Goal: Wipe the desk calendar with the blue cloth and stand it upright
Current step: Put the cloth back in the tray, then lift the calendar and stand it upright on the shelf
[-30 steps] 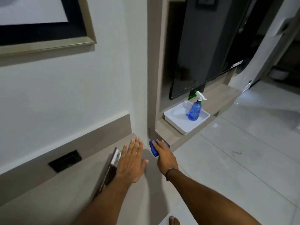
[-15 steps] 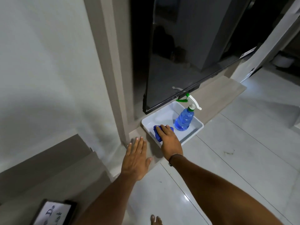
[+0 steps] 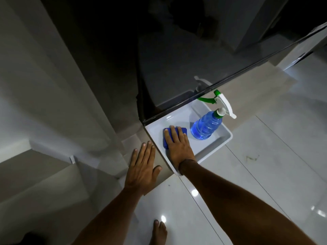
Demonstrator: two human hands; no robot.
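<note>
Desk calendar: not in this view at all; whether it stands wiped and upright cannot be checked from here.
Blue cloth [image 3: 174,137]: folded, lying flat on the floor of the white tray [image 3: 224,141], under the fingers of the right hand.
Right hand [image 3: 178,147]: palm down on the cloth, fingers laid flat over it; the grip looks like a flat press more than a clench, and I cannot tell whether it is letting go or grasping the cloth.
Left hand [image 3: 141,167]: open and empty, fingers spread, just beside the right-hand grip on its near-left side, over the ledge [image 3: 127,140] at the tray's edge; whether it touches the ledge I cannot tell.
Spray bottle [image 3: 206,127]: blue, with a white and green trigger head, leaning in the tray just beyond and to the right of the grip, apart from the cloth.
Dark panel [image 3: 177,59]: glossy, hanging over the back of the tray, above and beyond the grip.
Progress: judging by the cloth resting in the tray with the cleaning bottle, the wiping seems finished and the cloth is being put away, though picking it up would look much the same.
Left to do: lift the hand off the cloth; the calendar's final pose is unconfirmed.
Writing: no brand, label or text is readable on bottle, tray or cloth.
</note>
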